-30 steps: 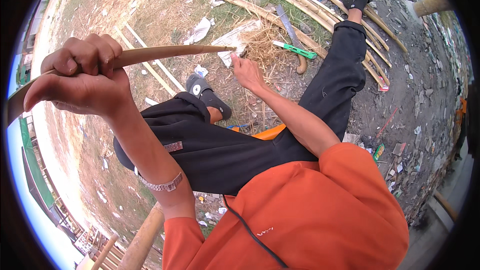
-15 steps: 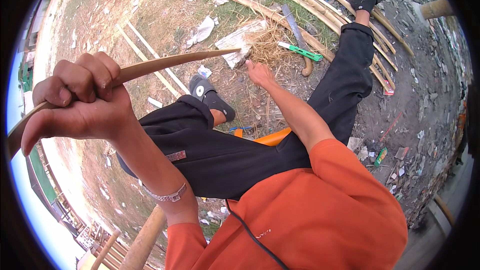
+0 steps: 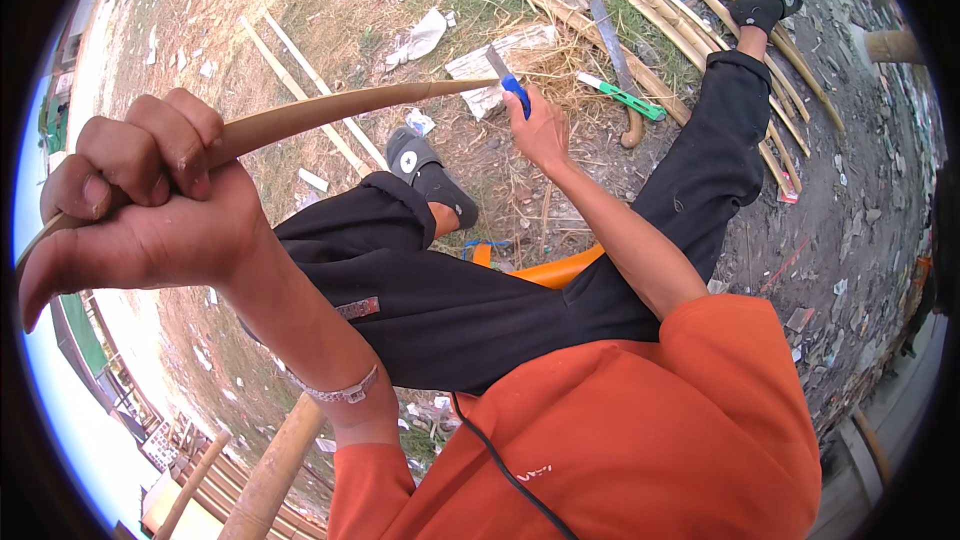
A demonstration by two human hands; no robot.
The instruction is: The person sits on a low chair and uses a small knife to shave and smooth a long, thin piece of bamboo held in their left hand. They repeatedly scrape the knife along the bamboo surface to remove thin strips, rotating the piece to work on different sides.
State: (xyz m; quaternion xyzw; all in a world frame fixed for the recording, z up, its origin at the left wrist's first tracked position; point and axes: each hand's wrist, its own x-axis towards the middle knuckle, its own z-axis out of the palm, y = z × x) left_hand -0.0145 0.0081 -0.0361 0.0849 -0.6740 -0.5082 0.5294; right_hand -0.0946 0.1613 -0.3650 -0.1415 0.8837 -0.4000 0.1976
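Observation:
My left hand, raised at the left, is wrapped around a long bamboo strip. The strip reaches rightward, and its thin far end comes up to my right hand. In my right hand is a blue-handled utility knife, its blade pointing up and to the left beside the strip's end. I cannot tell whether the blade touches the strip. Below the knife, on the ground, lies a pale, weathered wooden block next to a heap of bamboo shavings.
A green cutter and a long blade with a curved wooden handle lie right of the shavings. Long bamboo strips spread across the top right, two thinner ones at left. Something orange shows beneath my legs.
My right hand has turned and moved slightly right, bringing the blue knife into sight. The left hand still grips the strip, a little farther left and lower at the thumb.

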